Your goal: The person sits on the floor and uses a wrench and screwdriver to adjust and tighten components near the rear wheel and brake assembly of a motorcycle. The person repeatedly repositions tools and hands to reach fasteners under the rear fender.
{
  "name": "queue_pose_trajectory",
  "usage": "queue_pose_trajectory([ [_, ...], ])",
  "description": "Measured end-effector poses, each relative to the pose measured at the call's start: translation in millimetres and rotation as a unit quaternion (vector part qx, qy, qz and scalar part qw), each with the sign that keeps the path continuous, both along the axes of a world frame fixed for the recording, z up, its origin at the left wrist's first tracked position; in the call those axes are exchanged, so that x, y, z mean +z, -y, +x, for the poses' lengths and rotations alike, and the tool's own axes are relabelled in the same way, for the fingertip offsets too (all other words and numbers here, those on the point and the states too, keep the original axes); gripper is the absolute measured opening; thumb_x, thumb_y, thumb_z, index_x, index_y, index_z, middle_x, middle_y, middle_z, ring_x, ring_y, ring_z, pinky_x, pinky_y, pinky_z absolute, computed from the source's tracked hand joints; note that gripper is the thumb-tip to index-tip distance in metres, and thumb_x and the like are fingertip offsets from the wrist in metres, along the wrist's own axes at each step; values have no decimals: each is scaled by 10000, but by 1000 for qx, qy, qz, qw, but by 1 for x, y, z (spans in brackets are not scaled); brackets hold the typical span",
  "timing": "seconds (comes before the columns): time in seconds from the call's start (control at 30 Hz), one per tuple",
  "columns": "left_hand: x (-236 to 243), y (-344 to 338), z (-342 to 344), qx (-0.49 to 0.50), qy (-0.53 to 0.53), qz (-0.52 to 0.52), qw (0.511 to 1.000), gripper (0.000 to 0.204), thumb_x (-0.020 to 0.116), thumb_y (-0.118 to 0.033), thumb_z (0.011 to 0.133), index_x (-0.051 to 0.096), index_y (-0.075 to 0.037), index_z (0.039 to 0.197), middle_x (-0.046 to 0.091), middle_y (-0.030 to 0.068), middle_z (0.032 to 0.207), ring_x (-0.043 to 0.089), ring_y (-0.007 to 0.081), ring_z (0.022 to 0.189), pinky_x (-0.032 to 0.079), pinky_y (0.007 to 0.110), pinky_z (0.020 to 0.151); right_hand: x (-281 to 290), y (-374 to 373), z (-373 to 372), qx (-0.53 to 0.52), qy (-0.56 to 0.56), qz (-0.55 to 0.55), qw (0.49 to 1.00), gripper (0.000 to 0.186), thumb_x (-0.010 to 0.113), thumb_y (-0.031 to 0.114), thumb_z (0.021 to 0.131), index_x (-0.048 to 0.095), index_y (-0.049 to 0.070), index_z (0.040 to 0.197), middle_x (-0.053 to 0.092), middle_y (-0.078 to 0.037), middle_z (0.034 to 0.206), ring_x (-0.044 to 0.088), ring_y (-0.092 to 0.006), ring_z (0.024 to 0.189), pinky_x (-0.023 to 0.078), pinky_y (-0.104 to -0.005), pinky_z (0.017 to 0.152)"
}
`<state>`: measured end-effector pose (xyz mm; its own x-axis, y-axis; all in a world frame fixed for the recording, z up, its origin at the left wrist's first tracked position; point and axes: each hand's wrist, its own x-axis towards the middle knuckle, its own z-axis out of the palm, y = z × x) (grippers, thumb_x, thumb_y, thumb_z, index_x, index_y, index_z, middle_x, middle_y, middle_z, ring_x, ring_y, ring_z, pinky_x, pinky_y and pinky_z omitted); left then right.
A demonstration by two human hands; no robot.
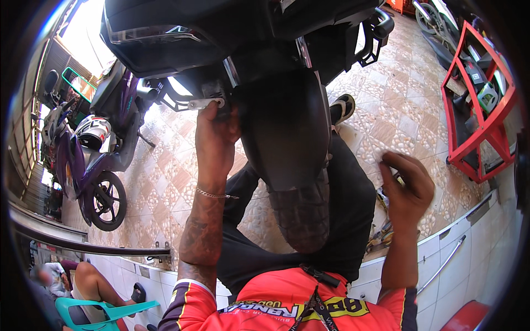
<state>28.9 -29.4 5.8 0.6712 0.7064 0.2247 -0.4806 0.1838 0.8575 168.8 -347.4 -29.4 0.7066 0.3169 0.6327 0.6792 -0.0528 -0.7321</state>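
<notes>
The dark front end of a motorcycle [193, 52] fills the upper middle, its black mudguard [284, 127] and tyre [301, 220] between my knees. To the left of the mudguard, my left hand [218, 129] is raised to a small light metal bracket [200, 103] below the headlight. The thumb presses on it while the other fingers curl behind, partly hidden. My right hand [409, 187] is held away from the motorcycle on the right, over the floor. Its fingers bend toward the thumb in a pinch; what lies between them, if anything, is too small to tell.
A purple motorbike [83, 160] carrying a white helmet [93, 131] stands at left. On the right is a red metal frame rack [458, 127] with bottles and parts. Behind me at lower left, a person sits by a teal chair [105, 310]. Tools [381, 237] lie beside my right leg.
</notes>
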Motion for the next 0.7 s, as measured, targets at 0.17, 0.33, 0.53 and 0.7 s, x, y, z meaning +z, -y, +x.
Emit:
queue_pose_trajectory([
  [0.17, 1, -7, -5, -57, 2, 7, 998, 388, 437, -363, 1020, 584, -39, 1175, 661, 73, 1075, 594, 122, 852, 462, 271, 717, 89, -148, -27, 200, 200, 55, 958, 173, 741, 154, 829, 745, 79, 984, 720, -115, 896, 708, -273, 771, 559, -345, 708],
  [0.33, -4, -4, -4, -9, -18, 22, 1000, 421, 415, -374, 1036, 560, -51, 1264, 627, 58, 1217, 592, 174, 1139, 444, 334, 999, 94, -200, -35, 256, 168, 18, 952, 107, 626, 119, 835, 650, 28, 888, 655, -144, 807, 651, -335, 800, 527, -440, 736],
  [0.53, -6, -13, -7, -51, -16, 36, 998, 370, 423, -386, 1032, 609, -79, 1122, 688, 28, 973, 647, 132, 864, 487, 280, 747, 82, -210, -33, 237, 187, -15, 953, 162, 666, 87, 847, 716, 60, 999, 674, -138, 866, 680, -315, 797, 543, -377, 714],
  [0.7, -6, -9, -6, -6, -38, 23, 999, 350, 451, -406, 1012, 611, -96, 1044, 665, 2, 845, 581, 88, 707, 408, 247, 620, 83, -216, -31, 249, 158, -17, 955, 151, 674, 76, 849, 705, 53, 994, 688, -135, 904, 687, -313, 824, 541, -364, 717],
])
